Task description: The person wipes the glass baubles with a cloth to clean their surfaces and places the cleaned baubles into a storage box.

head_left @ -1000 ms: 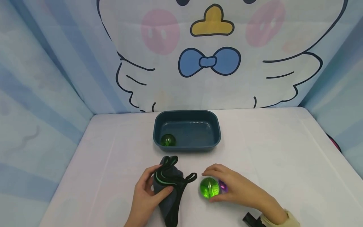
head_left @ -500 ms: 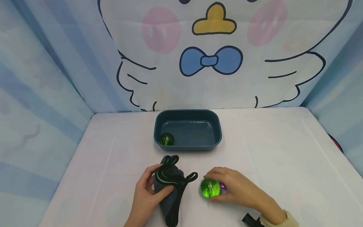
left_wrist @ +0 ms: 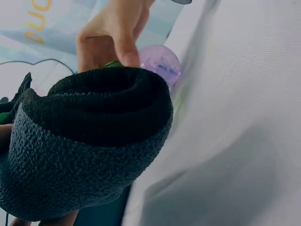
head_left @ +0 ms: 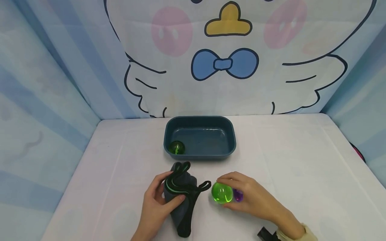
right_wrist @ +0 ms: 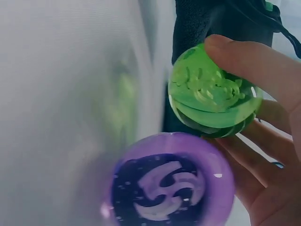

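Note:
My left hand [head_left: 170, 189] grips a dark drawstring pouch [head_left: 181, 197] with a green-trimmed mouth, lying on the white table [head_left: 289, 167]. In the left wrist view the pouch [left_wrist: 89, 141] fills the frame, rolled rim toward the camera. My right hand [head_left: 224, 191] holds a clear green ball [head_left: 220, 194] between fingertips and thumb, just right of the pouch. A purple ball [head_left: 239, 195] sits under its palm. In the right wrist view the green ball [right_wrist: 211, 92] is pinched by the fingers [right_wrist: 254, 61], and the purple ball [right_wrist: 171, 181] is close below it. A second green ball [head_left: 176, 147] lies in the tray.
A dark blue rectangular tray [head_left: 211, 122] stands behind the hands, at the table's middle. Fabric walls with a cartoon bird close off the back and both sides. A black wrist strap [head_left: 266, 234] shows at the bottom right, by my cream sleeve [head_left: 304, 232].
My right hand has moved the green ball slightly away from me, toward the tray, with the purple ball more exposed beside it. The left hand keeps its grip on the pouch.

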Demonstrator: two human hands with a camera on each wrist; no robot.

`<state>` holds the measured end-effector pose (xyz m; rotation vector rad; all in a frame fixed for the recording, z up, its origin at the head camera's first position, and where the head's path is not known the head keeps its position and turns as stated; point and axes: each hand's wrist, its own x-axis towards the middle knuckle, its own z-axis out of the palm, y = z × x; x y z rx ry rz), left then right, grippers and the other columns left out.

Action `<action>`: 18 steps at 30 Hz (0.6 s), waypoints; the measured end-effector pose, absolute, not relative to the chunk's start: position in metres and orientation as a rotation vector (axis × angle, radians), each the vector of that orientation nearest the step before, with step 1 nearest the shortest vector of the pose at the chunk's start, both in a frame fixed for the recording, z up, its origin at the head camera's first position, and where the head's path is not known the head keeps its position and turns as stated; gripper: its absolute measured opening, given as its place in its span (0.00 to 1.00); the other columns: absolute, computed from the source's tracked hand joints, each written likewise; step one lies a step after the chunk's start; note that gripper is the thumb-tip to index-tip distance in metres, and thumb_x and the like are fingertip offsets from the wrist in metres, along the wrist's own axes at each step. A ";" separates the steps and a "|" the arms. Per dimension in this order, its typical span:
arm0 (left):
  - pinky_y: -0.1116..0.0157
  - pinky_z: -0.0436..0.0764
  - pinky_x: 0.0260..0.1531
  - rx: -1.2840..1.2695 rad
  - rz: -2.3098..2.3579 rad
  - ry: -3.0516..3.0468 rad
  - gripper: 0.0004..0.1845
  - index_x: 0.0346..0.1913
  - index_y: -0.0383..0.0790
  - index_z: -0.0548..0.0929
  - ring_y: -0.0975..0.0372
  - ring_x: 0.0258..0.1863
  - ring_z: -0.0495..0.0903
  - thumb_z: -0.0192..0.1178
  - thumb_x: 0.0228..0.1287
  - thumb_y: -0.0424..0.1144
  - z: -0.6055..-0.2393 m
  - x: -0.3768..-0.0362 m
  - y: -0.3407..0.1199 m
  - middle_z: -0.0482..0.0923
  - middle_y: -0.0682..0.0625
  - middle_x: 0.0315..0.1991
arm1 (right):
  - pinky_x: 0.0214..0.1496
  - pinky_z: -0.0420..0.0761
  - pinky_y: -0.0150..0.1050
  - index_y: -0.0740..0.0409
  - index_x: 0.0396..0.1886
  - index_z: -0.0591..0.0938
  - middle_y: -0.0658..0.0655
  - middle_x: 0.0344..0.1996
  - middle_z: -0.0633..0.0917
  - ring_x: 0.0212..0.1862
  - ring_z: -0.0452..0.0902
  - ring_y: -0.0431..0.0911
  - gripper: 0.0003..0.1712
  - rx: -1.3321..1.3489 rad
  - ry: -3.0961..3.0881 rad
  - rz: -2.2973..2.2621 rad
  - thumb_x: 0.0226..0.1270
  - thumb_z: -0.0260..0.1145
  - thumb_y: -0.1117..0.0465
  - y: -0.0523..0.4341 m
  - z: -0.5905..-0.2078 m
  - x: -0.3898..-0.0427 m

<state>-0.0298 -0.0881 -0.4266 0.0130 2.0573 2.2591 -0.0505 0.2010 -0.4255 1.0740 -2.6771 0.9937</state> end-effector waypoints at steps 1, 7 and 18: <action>0.61 0.84 0.52 0.023 2.263 2.055 0.38 0.63 0.46 0.73 0.57 0.59 0.79 0.74 0.48 0.23 -0.425 -0.030 -0.088 0.72 0.46 0.63 | 0.54 0.85 0.40 0.49 0.55 0.83 0.43 0.53 0.81 0.53 0.80 0.40 0.32 1.064 -2.655 1.019 0.49 0.82 0.54 0.201 -0.424 -0.051; 0.59 0.84 0.52 0.150 2.312 2.075 0.39 0.64 0.45 0.74 0.56 0.59 0.78 0.73 0.46 0.21 -0.417 -0.034 -0.084 0.70 0.47 0.65 | 0.55 0.84 0.36 0.49 0.59 0.82 0.45 0.54 0.82 0.55 0.80 0.42 0.35 0.980 -2.583 1.134 0.47 0.83 0.56 0.197 -0.408 -0.057; 0.59 0.85 0.51 0.601 2.374 2.170 0.35 0.63 0.32 0.75 0.55 0.65 0.71 0.71 0.48 0.18 -0.409 -0.042 -0.077 0.65 0.40 0.66 | 0.57 0.82 0.31 0.54 0.62 0.80 0.51 0.57 0.82 0.60 0.78 0.40 0.40 0.835 -2.455 1.505 0.44 0.82 0.69 0.188 -0.384 -0.062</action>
